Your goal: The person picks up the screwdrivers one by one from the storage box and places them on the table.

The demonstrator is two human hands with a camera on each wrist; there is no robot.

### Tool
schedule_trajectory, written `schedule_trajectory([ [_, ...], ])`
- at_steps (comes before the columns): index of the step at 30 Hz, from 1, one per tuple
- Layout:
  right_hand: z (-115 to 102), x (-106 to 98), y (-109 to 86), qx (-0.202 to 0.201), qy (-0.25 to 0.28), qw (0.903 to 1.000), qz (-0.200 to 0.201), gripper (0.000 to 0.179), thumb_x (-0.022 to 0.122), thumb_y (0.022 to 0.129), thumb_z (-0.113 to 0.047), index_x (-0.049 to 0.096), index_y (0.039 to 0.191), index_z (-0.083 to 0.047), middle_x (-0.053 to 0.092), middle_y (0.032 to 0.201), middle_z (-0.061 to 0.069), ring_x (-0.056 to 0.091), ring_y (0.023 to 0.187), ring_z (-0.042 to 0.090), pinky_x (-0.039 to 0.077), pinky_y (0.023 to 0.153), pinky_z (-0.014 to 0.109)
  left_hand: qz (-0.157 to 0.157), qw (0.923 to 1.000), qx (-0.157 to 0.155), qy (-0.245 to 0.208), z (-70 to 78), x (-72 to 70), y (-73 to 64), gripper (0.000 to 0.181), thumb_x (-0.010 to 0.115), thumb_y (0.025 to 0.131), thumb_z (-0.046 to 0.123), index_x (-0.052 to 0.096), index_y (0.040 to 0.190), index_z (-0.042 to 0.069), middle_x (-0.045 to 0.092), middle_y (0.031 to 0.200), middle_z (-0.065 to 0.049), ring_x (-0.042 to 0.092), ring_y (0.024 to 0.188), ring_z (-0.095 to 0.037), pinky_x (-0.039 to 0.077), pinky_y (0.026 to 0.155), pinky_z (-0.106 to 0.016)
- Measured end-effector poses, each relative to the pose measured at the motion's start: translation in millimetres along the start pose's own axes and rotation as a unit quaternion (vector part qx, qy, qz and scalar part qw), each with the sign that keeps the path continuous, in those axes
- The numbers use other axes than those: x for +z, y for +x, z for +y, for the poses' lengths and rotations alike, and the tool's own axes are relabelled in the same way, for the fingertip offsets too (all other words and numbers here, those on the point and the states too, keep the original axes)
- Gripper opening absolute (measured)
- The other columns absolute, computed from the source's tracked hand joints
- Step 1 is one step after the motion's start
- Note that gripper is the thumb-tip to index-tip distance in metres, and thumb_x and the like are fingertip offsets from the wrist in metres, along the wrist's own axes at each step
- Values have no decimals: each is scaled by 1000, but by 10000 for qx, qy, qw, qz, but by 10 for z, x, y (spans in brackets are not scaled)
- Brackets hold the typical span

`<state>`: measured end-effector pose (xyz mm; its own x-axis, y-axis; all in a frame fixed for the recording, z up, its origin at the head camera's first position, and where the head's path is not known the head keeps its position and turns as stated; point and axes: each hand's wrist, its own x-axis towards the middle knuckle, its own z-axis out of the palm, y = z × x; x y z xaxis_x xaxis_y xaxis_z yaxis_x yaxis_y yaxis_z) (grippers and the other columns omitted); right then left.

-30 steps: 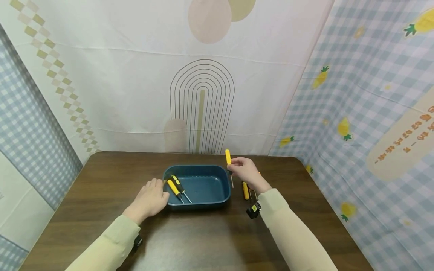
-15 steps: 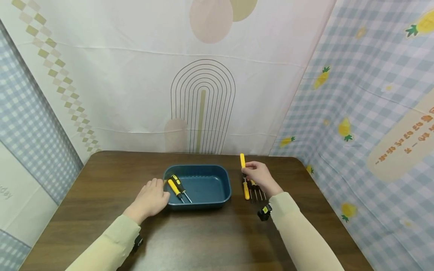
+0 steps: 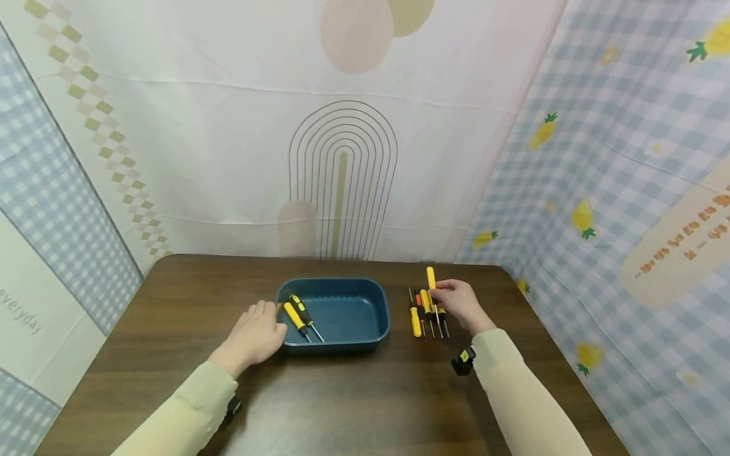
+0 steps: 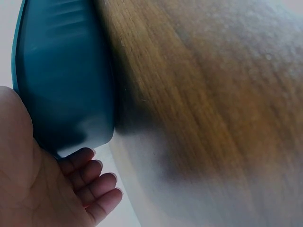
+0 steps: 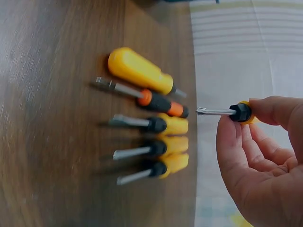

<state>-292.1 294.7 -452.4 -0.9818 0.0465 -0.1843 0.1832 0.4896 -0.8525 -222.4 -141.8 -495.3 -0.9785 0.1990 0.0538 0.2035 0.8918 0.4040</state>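
My right hand (image 3: 461, 304) pinches a yellow-and-black screwdriver (image 3: 431, 277) by its handle between thumb and fingers. In the right wrist view its cross-shaped tip (image 5: 202, 111) sticks out past the fingertips. Under it, several screwdrivers lie side by side on the table, among them a yellow one (image 5: 137, 68) and an orange-and-black one (image 5: 158, 102). My left hand (image 3: 255, 332) holds the left end of a dark blue plastic bin (image 3: 342, 346), fingers curled at its outer wall; the thumb's tip is hidden in the left wrist view. Two screwdrivers (image 3: 295, 316) lie inside the bin at its left.
The brown wooden table (image 3: 342, 405) has its far edge close to a white patterned cloth (image 3: 228, 158). A blue checked cloth (image 3: 616, 190) hangs along the right side. Between the bin and the row of screwdrivers is a narrow strip of bare wood.
My right hand has moved right and slightly nearer with the screwdriver, from beside the bin's right end to above the row of screwdrivers. My left hand and the bin have stayed put.
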Motion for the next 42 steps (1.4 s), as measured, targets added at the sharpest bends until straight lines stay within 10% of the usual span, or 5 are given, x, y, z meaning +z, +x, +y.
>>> schedule_trajectory([
  [42, 571, -156, 118, 891, -407, 9933, 609, 26, 63, 91, -11, 66, 107, 10, 62, 111, 23, 62, 96, 33, 54, 77, 38, -48, 10000, -47, -41, 4, 11, -5, 36, 47, 90, 24, 51, 111, -5, 47, 96, -10, 43, 86, -26, 38, 74, -41],
])
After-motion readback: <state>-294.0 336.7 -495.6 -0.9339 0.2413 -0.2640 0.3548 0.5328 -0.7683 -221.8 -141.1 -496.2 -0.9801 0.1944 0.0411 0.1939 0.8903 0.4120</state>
